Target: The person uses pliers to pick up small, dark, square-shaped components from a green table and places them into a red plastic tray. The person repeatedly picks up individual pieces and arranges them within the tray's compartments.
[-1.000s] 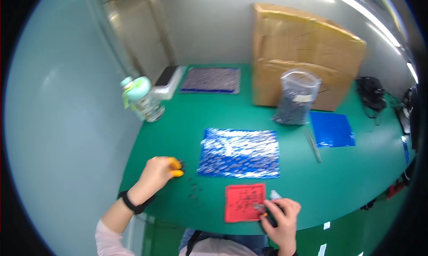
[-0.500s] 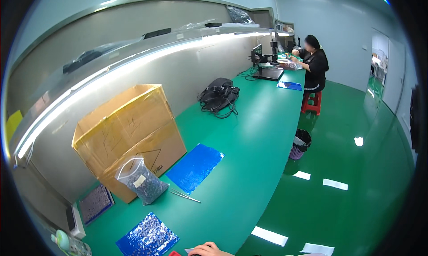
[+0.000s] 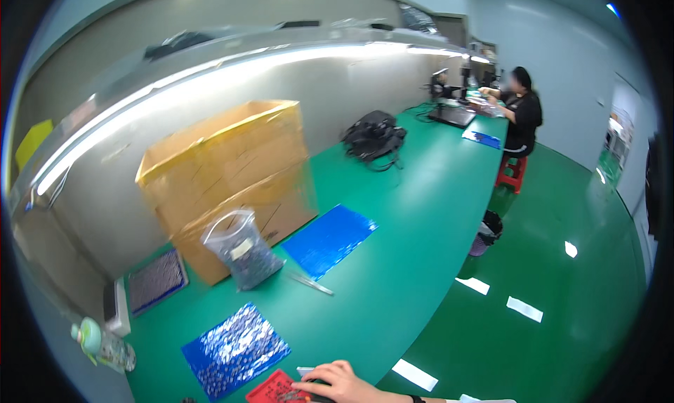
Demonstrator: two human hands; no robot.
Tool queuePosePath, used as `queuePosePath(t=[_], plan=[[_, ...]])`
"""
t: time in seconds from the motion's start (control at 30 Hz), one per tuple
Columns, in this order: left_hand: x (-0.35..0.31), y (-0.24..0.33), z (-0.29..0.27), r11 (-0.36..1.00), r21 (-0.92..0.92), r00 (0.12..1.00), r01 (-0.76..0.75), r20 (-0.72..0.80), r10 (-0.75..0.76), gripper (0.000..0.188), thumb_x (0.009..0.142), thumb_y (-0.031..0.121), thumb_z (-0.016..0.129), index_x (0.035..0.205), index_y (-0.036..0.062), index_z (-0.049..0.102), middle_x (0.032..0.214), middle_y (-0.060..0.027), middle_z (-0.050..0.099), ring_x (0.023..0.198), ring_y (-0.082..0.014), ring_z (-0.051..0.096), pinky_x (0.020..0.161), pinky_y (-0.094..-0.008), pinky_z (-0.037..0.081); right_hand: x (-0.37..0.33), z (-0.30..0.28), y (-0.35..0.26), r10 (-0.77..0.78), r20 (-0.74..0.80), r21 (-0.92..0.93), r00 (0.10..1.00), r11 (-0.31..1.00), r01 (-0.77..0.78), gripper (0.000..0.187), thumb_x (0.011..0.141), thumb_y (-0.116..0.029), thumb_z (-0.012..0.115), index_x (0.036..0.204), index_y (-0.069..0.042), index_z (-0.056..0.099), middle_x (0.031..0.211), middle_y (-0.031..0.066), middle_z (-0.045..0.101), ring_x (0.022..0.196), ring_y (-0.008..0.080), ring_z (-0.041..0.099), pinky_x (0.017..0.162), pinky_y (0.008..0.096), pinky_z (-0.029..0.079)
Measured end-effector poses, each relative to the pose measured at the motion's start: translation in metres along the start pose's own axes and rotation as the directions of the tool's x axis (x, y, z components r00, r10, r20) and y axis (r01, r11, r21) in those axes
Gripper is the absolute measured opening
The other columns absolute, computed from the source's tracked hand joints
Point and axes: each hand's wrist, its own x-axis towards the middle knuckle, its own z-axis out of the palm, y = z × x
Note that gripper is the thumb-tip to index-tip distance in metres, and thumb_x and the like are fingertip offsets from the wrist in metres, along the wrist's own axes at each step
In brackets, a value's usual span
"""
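My right hand (image 3: 345, 384) comes in at the lower edge with a dark band at its wrist. Its fingers curl over a dark object, mostly hidden beneath them, whose kind I cannot make out. Against the fingertips lies a red tray (image 3: 265, 392) with small dark pieces in it, cut off by the lower edge. A pale flat edge (image 3: 303, 371) shows just behind the fingers. Left of the hand lies a blue sheet (image 3: 195, 354) covered with many small shiny round pieces. My left hand is out of view.
Tweezers (image 3: 311, 283) lie beside a zip bag of small dark pieces (image 3: 254, 264), a blue sheet (image 3: 330, 240) and a large cardboard box (image 3: 232, 171). A filled tray (image 3: 158, 280) and bottle (image 3: 105, 347) stand left. Farther off are a black bag (image 3: 374, 136) and a seated co-worker (image 3: 525, 111).
The view has shifted, so the bench appears farther up and to the right. More of my right hand, its wrist and the red tray now shows.
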Motion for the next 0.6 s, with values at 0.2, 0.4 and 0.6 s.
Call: queuePosePath(t=[0.2,0.4,0.6], plan=[[0.015,0.030,0.046,0.989,-0.144,0.999,-0.025,0.025,0.029,0.014,0.073,-0.010,0.072,0.085,-0.0040,0.069,0.086,-0.0074,0.069,0.078,-0.0138,0.063,0.072,-0.0242,0.050,0.016,-0.006,-0.023,0.114,-0.008,0.085,0.993,0.990,-0.113,0.047,0.067,-0.015,0.079,0.113,-0.013,0.068,0.104,0.0059,0.061,0.097,0.0240,0.057,0.088,0.0371,0.042],[0.016,0.001,0.049,0.790,-0.606,0.982,0.097,0.189,0.025,0.019,0.076,-0.009,0.073,0.095,-0.0083,0.068,0.091,-0.0137,0.069,0.082,-0.0199,0.069,0.075,-0.0291,0.057,0.021,0.009,-0.045,0.075,-0.002,0.072,0.997,0.995,-0.074,0.049,0.060,-0.008,0.079,0.106,-0.009,0.066,0.102,0.0068,0.061,0.094,0.0251,0.056,0.084,0.0372,0.043],[0.016,0.005,0.057,0.830,-0.553,0.995,0.072,0.094,-0.024,0.014,0.072,-0.009,0.074,0.085,-0.0059,0.069,0.079,-0.0126,0.068,0.072,-0.0205,0.068,0.066,-0.0303,0.057,0.020,0.017,-0.044,0.071,0.036,0.076,0.997,0.994,-0.074,0.050,0.056,-0.007,0.079,0.105,-0.009,0.065,0.102,0.0071,0.061,0.093,0.0254,0.056,0.082,0.0372,0.043]])
